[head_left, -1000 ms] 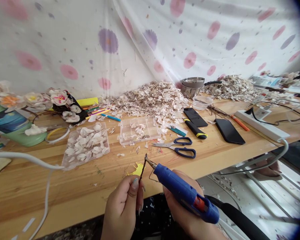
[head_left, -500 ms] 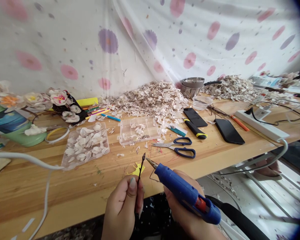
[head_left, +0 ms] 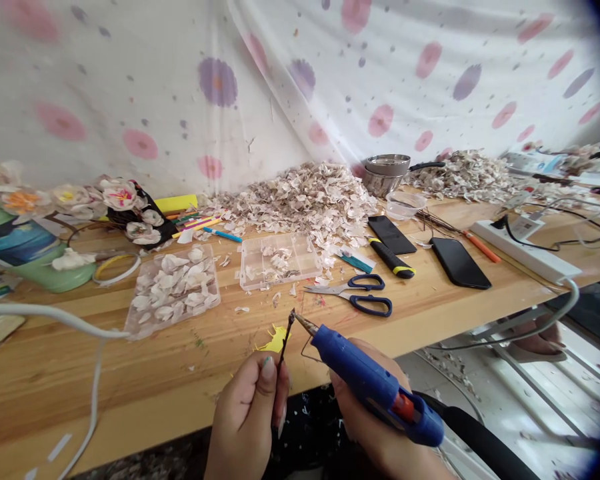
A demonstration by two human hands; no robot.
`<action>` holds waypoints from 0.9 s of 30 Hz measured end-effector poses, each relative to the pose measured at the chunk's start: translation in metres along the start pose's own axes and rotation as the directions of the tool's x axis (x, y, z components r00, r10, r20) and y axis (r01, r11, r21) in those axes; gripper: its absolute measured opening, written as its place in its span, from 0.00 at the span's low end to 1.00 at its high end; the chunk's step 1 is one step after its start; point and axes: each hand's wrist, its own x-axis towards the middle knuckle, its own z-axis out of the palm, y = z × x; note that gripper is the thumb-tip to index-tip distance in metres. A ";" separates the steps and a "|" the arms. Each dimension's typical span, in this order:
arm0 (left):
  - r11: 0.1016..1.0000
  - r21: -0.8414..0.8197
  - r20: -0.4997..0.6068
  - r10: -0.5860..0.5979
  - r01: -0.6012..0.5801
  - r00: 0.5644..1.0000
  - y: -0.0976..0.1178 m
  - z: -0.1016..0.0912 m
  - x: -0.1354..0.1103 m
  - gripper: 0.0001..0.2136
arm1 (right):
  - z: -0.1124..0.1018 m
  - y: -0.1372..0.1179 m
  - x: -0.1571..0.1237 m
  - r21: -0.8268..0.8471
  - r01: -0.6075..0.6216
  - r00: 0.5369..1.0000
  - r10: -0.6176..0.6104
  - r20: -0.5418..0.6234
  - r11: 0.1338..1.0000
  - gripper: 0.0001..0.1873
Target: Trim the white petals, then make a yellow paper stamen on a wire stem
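Note:
My left hand (head_left: 247, 420) pinches a thin dark stem (head_left: 287, 333) upright between thumb and fingers. My right hand (head_left: 370, 427) is wrapped around a blue hot glue gun (head_left: 365, 383) with an orange trigger part. The gun's metal nozzle (head_left: 303, 324) points up and left, its tip very close to the top of the stem. I cannot tell whether they touch. Just behind the stem, a yellow paper scrap (head_left: 274, 340) lies on the wooden table.
On the table are a clear tray of white petals (head_left: 173, 290), a clear compartment box (head_left: 277, 260), blue-handled scissors (head_left: 347, 293), a large petal pile (head_left: 300, 207), steel bowls (head_left: 386, 173), a black phone (head_left: 459, 263) and a power strip (head_left: 525, 243).
The glue gun nozzle has come back close to the stem tip after standing slightly apart from it half a second ago. The stem leans a little more to the right.

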 end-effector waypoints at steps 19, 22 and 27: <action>1.000 0.003 -0.005 0.012 -0.012 1.000 0.000 0.000 -0.002 0.25 | 0.002 0.003 -0.005 0.012 0.040 0.999 -0.039 -0.037 0.999 0.14; 1.000 0.001 -0.004 0.019 -0.019 1.000 0.000 0.000 -0.001 0.25 | 0.003 0.002 -0.003 -0.019 0.144 0.989 -0.144 -0.028 0.989 0.15; 0.999 0.035 -0.011 0.034 -0.033 0.999 0.000 0.000 0.000 0.25 | 0.001 -0.004 0.000 -0.024 0.184 0.983 -0.185 -0.017 0.983 0.14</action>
